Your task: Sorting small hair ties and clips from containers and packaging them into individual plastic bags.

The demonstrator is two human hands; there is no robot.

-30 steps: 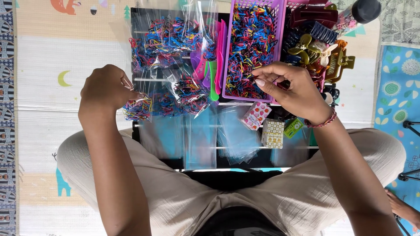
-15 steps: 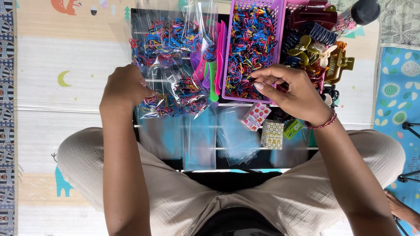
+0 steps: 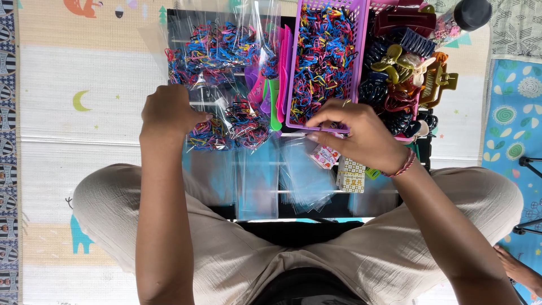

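Note:
My left hand (image 3: pixel 169 116) rests on a small clear bag of colourful hair bands (image 3: pixel 210 135), one of several filled bags (image 3: pixel 217 48) piled on the low black table (image 3: pixel 293 212). My right hand (image 3: pixel 355 133) hovers at the near edge of a purple basket (image 3: pixel 355 34) full of tiny colourful elastic bands (image 3: pixel 322 56), fingers pinched together at the basket rim; what they pinch is too small to make out. Empty clear bags (image 3: pixel 305 175) lie flat in front of me.
A second basket with large hair claw clips (image 3: pixel 406 73) stands right of the purple one. Bright combs (image 3: pixel 276 85) lie between the bags and basket. Small patterned packets (image 3: pixel 350 172) sit under my right wrist. A play mat (image 3: pixel 84 73) covers the floor; a tripod leg (image 3: pixel 528 164) stands at right.
My left hand moved right and down with a filled bag, setting it among the pile. My right hand stayed at the basket edge, shifting slightly left.

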